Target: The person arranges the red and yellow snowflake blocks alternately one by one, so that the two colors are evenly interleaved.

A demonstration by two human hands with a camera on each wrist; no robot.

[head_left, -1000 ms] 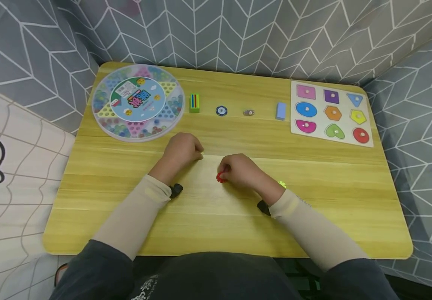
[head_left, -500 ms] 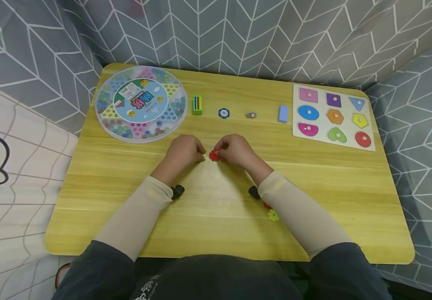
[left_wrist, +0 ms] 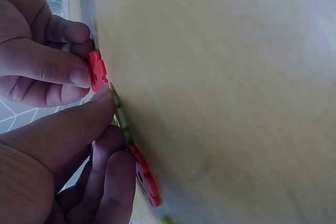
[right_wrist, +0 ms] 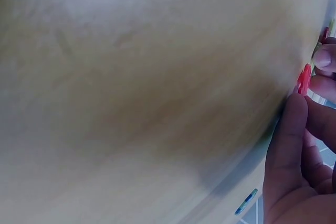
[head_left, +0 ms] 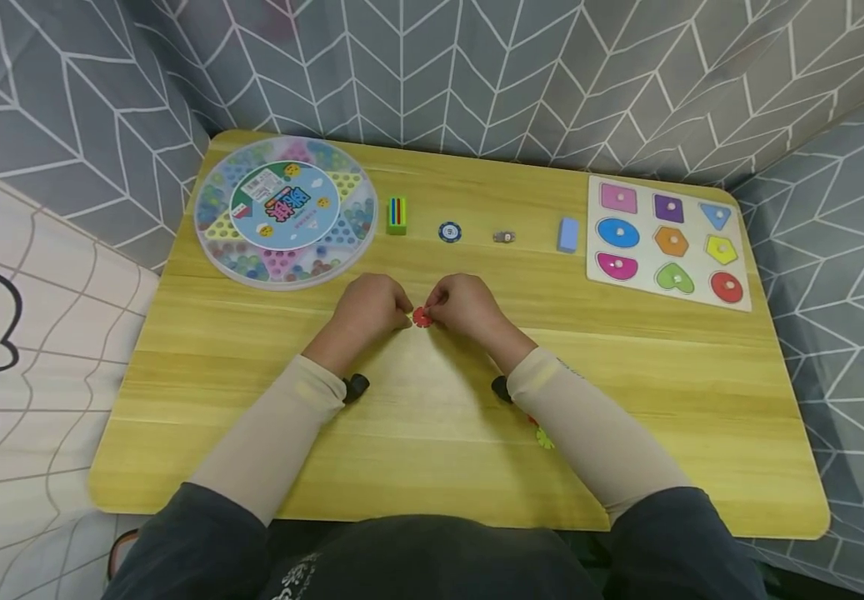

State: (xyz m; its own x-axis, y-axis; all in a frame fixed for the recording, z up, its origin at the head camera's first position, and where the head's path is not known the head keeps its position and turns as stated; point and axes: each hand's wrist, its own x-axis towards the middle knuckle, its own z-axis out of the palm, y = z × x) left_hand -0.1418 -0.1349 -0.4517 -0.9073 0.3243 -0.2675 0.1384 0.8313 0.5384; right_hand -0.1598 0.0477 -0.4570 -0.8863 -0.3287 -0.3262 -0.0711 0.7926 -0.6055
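My left hand (head_left: pixel 374 307) and right hand (head_left: pixel 463 303) meet fingertip to fingertip over the middle of the yellow table (head_left: pixel 686 392). The right hand pinches a small red toothed disc (head_left: pixel 422 317) between thumb and fingers. In the left wrist view this red disc (left_wrist: pixel 97 71) sits edge-on against a green piece (left_wrist: pixel 122 119). My left thumb and fingers pinch that green piece, and another red piece (left_wrist: pixel 144 177) is joined below it. The right wrist view shows the red disc (right_wrist: pixel 303 80) above my right thumb, with little else sharp.
Along the back lie a round marble game box (head_left: pixel 285 212), a green striped block (head_left: pixel 397 215), a blue chip (head_left: pixel 450 232), a small brown object (head_left: pixel 504 237), a pale blue block (head_left: pixel 568 235) and a shape puzzle board (head_left: pixel 731 250). A yellow-green toothed disc (head_left: pixel 545 437) lies beside my right forearm.
My right hand carried the red disc from nearer me up and left to the left hand's fingertips. The left hand stayed put. The yellow-green disc by the right forearm came into view.
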